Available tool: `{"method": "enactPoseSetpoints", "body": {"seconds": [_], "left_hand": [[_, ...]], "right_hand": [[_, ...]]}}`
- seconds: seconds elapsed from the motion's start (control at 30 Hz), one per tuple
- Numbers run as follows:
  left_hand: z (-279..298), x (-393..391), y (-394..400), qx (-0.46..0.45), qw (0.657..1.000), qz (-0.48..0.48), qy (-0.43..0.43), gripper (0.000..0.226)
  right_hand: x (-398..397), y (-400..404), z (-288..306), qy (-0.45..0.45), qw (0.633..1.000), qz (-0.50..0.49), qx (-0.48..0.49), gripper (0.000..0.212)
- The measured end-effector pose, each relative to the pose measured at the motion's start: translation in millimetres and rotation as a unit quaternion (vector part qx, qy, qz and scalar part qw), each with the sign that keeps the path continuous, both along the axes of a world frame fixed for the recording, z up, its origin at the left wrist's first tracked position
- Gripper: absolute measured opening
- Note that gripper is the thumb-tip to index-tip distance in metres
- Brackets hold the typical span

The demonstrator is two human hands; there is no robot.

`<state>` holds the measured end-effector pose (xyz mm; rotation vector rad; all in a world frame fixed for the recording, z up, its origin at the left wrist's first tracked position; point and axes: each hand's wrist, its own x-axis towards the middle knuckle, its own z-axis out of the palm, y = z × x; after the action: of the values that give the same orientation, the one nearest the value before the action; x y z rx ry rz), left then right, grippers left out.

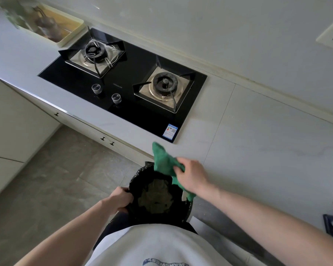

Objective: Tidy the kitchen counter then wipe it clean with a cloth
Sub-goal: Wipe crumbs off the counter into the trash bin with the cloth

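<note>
Down at the tabletop (pixel 258 131) edge, the right hand (pixel 192 176) grips a green cloth (pixel 164 160) over a black-lined bin (pixel 158 196); the left hand (pixel 119 198) grips its rim. The hob (pixel 135 77) carries a blue label (pixel 170 131), its print too small to read.

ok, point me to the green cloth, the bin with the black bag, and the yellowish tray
green cloth (pixel 164 160): head view, upper fold above the right hand.
black-bagged bin (pixel 142 174): head view, far-left rim of the bag.
tray (pixel 73 33): head view, near right wall.
</note>
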<state>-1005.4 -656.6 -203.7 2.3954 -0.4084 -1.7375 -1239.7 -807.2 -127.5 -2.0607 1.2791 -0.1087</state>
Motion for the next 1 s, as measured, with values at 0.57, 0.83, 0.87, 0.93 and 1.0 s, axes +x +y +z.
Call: {"method": "enactPoseSetpoints", "body": {"seconds": [0.57,0.83,0.87,0.93,1.0], "left_hand": [[14,0,0,0.004,1.000,0.009,0.000,0.032],[15,3,0,0.008,1.000,0.003,-0.001,0.031],[15,3,0,0.007,1.000,0.002,-0.004,0.031],[15,3,-1,0.008,1.000,-0.002,-0.003,0.031],[15,3,-1,0.011,1.000,-0.001,0.004,0.033]], "right_hand": [[33,-7,-33,0.125,0.989,0.056,-0.056,0.034],[17,37,-25,0.058,0.990,0.119,0.055,0.027],[14,33,-21,0.046,0.992,0.110,0.050,0.029],[8,15,-13,0.027,0.996,0.077,0.031,0.034],[5,-11,-8,0.014,0.999,0.035,-0.003,0.033]]}}
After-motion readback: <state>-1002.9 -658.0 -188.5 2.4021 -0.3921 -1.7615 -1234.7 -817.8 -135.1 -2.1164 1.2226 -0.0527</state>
